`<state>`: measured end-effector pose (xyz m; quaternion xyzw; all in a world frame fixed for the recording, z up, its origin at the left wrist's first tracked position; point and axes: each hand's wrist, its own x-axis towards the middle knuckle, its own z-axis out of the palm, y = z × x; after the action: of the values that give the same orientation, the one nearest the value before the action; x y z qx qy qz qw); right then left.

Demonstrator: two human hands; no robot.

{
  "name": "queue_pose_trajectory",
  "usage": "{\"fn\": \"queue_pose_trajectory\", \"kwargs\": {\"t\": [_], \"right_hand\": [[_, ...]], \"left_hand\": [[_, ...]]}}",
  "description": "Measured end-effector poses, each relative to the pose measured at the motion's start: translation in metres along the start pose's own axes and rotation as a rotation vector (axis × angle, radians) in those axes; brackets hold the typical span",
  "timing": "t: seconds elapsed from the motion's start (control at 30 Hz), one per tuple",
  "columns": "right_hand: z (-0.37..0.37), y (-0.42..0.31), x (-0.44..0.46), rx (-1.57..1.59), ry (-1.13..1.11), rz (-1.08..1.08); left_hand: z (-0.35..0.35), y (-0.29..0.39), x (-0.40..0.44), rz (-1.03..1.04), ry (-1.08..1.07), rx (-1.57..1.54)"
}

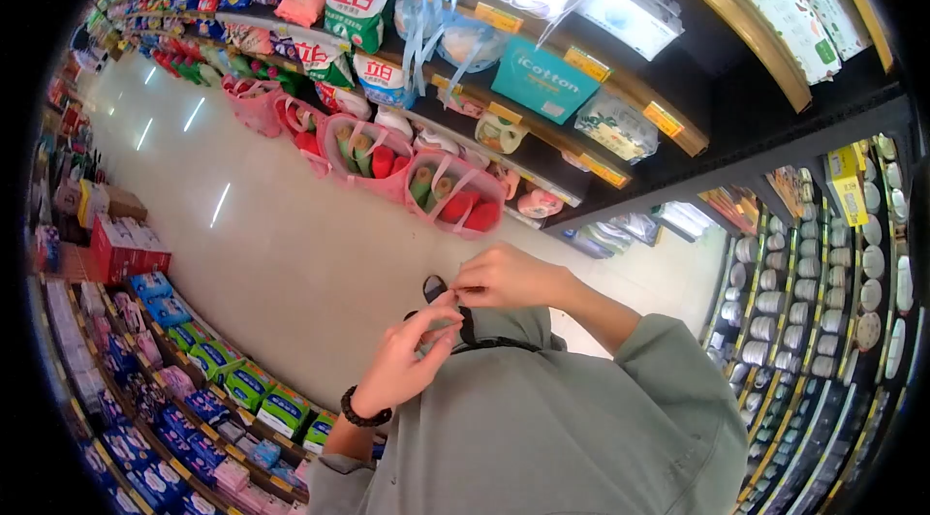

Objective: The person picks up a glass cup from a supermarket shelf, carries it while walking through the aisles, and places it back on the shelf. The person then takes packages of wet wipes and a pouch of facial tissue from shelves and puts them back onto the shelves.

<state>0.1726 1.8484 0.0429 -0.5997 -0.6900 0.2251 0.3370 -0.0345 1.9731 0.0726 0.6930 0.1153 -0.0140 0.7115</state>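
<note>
In front of my waist, both hands meet with their fingertips close together. My left hand (407, 360), with a dark beaded bracelet (362, 408) at the wrist, has its fingers bent and pinched. My right hand (511, 277) reaches in from the right, its thumb and fingers closed near the left fingertips. Anything between the fingers is hidden or too small to name. Below them are the grey-green shirt (552, 428) I wear and a dark shoe (434, 286) on the floor.
Pink bags (453, 193) of red and green slippers stand along the shelf ahead. Above hang a teal iCotton pack (544, 79) and laundry bags (356, 16). Packaged goods (283, 410) fill the left shelf, stacked bowls (770, 302) the right. Pale floor (262, 224) runs between.
</note>
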Motion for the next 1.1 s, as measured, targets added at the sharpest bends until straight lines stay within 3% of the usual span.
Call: {"fn": "queue_pose_trajectory", "kwargs": {"t": [0.13,0.33,0.5,0.6,0.7,0.73,0.83,0.93,1.07,1.1], "right_hand": [[-0.01,0.004,-0.006,0.004,0.179,0.057],[-0.021,0.014,-0.03,0.214,0.667,0.347],[-0.043,0.035,-0.054,0.63,0.846,0.543],[-0.061,0.06,-0.064,0.898,0.916,0.463],[-0.082,0.108,-0.071,0.497,1.02,0.319],[-0.103,0.11,-0.074,0.597,1.001,0.324],[-0.155,0.129,-0.071,0.916,1.218,0.327],[-0.212,0.15,-0.087,1.339,1.307,0.102],[-0.259,0.171,-0.107,1.397,1.402,0.0],[-0.269,0.169,-0.109,1.46,1.463,0.063]], "left_hand": [[0.006,-0.004,0.019,0.1,-0.023,-0.133],[0.022,-0.004,0.072,0.235,-0.097,-0.086],[0.041,0.009,0.131,0.303,-0.098,0.012],[0.057,0.029,0.18,0.437,-0.086,0.153],[0.073,0.062,0.241,0.628,-0.143,0.326],[0.079,0.077,0.26,0.654,-0.159,0.346],[0.095,0.107,0.334,0.805,-0.152,0.457],[0.111,0.138,0.417,0.97,-0.039,0.742],[0.121,0.149,0.519,1.004,0.115,1.162],[0.12,0.142,0.539,1.026,0.191,1.264]]}}
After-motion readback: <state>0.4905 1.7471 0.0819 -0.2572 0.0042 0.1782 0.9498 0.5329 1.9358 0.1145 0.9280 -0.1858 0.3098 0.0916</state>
